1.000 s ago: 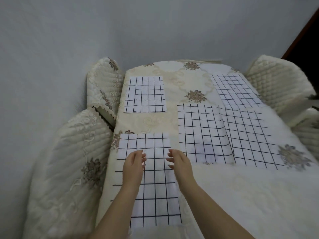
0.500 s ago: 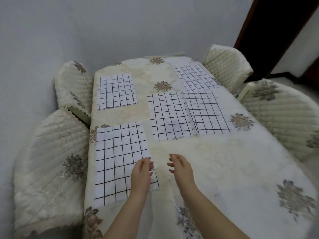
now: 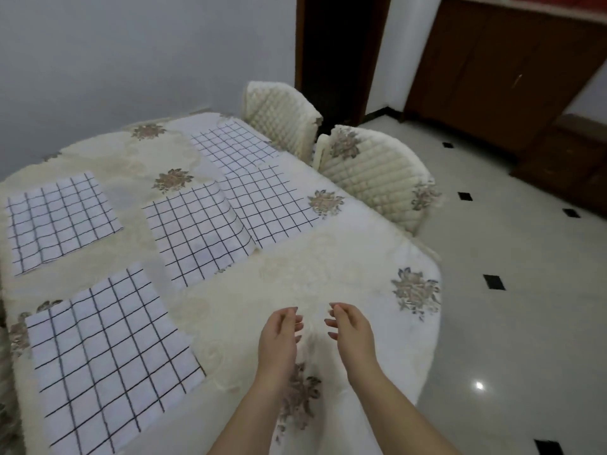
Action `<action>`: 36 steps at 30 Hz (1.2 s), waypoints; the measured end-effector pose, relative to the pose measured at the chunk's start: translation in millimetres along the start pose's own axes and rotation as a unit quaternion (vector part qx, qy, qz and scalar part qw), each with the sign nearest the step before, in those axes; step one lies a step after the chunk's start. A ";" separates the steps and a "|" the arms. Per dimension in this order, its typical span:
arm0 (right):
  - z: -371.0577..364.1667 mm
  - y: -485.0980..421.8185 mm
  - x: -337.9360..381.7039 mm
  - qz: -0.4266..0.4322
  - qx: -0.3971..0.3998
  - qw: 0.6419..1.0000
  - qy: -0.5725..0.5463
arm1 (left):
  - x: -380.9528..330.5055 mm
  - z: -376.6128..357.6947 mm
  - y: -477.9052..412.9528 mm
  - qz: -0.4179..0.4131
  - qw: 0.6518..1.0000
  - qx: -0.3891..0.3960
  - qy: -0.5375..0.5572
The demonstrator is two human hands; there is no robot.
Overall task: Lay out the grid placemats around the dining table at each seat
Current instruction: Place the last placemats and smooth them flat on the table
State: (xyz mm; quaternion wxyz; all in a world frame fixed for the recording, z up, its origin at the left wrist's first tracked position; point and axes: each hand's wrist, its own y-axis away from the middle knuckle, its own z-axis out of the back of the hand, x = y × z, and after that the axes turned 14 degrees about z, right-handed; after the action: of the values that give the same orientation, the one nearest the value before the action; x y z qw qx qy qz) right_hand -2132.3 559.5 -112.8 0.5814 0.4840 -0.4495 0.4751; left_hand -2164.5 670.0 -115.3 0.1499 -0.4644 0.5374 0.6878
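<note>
Several white grid placemats lie on the cream floral tablecloth [image 3: 328,274]. One placemat [image 3: 111,353] is at the near left, another placemat [image 3: 59,221] at the far left. A middle placemat [image 3: 197,231] overlaps the edge of a right placemat [image 3: 272,205], and one more placemat [image 3: 233,142] lies at the far right. My left hand [image 3: 279,336] and my right hand [image 3: 351,333] hover side by side over the bare cloth near the table's front edge. Their fingers are loosely curled and hold nothing.
Two quilted cream chairs stand along the table's right side, one chair [image 3: 377,178] nearer and one chair [image 3: 279,116] farther. A glossy tiled floor [image 3: 509,290] lies to the right, with a dark doorway [image 3: 335,54] and a brown cabinet [image 3: 492,70] beyond.
Both hands have left the near left placemat and moved right over bare cloth. The view has swung to the right, bringing the floor, doorway and cabinet into sight.
</note>
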 end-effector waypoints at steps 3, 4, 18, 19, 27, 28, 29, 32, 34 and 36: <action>28.4 -2.2 -2.1 -0.010 -0.036 0.999 -0.013 | 4.6 -27.3 8.5 -0.001 0.999 0.030 -0.026; 37.6 -3.5 -2.1 -0.010 -0.044 0.999 -0.017 | 5.7 -36.2 10.6 -0.001 0.999 0.037 -0.034; 198.0 -73.4 -8.2 -0.009 -0.050 0.998 -0.044 | 22.9 -212.3 27.7 0.009 0.998 0.035 -0.046; 214.1 -81.8 -8.9 -0.009 -0.048 0.998 -0.044 | 24.7 -229.4 29.4 0.010 0.998 0.036 -0.046; 301.9 -141.0 -9.1 -0.006 -0.039 0.999 -0.035 | 18.3 -328.4 42.7 0.012 1.000 0.011 -0.026; 305.7 -146.5 -7.9 -0.007 -0.034 0.999 -0.034 | 15.8 -334.7 41.5 0.009 1.000 0.003 -0.025; 308.2 -152.0 -7.5 -0.007 -0.027 0.999 -0.033 | 13.5 -339.7 39.3 0.006 1.000 -0.004 -0.025; 307.8 -166.5 -6.2 -0.007 -0.006 1.000 -0.029 | 6.0 -347.5 30.4 0.002 1.000 -0.018 -0.017; 302.3 -176.5 -5.3 -0.010 0.014 1.000 -0.026 | 2.0 -347.7 22.0 0.005 0.999 -0.033 -0.002; 293.6 -185.9 -4.8 -0.008 0.034 0.999 -0.023 | -1.6 -343.7 13.5 0.009 0.999 -0.050 0.018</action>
State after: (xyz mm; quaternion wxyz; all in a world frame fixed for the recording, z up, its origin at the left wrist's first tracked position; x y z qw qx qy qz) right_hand -1967.8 253.5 -105.3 0.5578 0.5175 -0.4430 0.4742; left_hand -2008.9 363.5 -102.9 0.1106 -0.4785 0.5094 0.7066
